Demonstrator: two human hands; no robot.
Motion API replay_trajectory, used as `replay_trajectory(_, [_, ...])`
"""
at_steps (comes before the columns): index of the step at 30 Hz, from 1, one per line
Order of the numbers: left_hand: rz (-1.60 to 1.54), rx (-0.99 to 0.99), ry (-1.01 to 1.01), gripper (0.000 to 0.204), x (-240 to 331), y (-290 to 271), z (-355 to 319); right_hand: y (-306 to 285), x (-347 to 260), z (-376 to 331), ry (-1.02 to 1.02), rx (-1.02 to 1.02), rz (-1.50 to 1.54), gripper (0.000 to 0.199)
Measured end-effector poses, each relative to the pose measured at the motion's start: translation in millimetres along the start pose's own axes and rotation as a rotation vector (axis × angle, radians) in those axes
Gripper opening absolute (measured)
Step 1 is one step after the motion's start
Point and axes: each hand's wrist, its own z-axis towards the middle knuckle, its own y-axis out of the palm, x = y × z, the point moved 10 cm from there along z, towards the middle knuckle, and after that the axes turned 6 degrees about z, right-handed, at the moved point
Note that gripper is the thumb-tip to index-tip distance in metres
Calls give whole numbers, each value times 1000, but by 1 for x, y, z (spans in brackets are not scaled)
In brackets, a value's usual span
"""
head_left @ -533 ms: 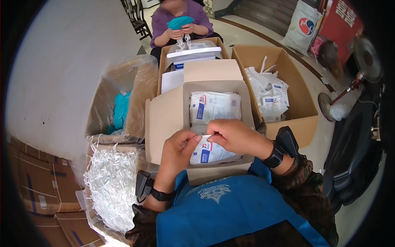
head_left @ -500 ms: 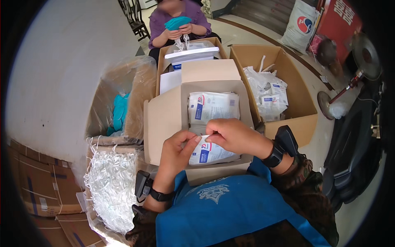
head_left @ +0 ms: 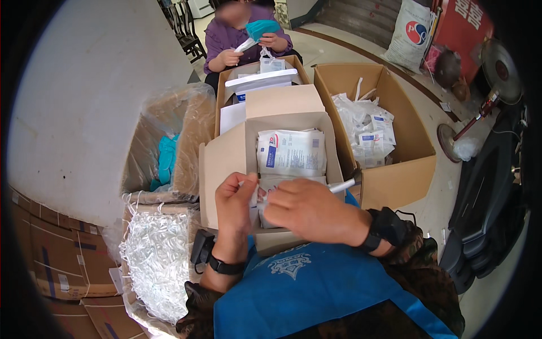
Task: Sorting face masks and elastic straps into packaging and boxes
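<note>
Floor [head_left: 316,45]: five open cartons [head_left: 224,169]; left hand [head_left: 234,195], right hand [head_left: 307,208] over packets [head_left: 292,153], fingers' [head_left: 274,212] grip unclear.

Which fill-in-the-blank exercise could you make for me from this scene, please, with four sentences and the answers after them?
The right hand is above ____ packets.
The left hand has a ____ band at its wrist.
The box of teal pieces stands in the picture's ____ half.
The apron is ____.

Missing words: white; black; left; blue.
</note>
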Motion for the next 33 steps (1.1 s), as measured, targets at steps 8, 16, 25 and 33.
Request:
replay_trajectory(8, [845,193,354,14,29,-49,17,-75,-33,-15,48,144,194,12])
replay_trajectory(16, [434,-539,207,15,42,46,-57,-48,13,-13,149,149,75,11])
replay_trajectory(25, [459,-505,184,19,26,39,-59,-13,-13,-3,37,81,81,12])
replay_trajectory(33, [-82,-90,457,18,84,-73,-50,-26,89,0,376,34,237,11])
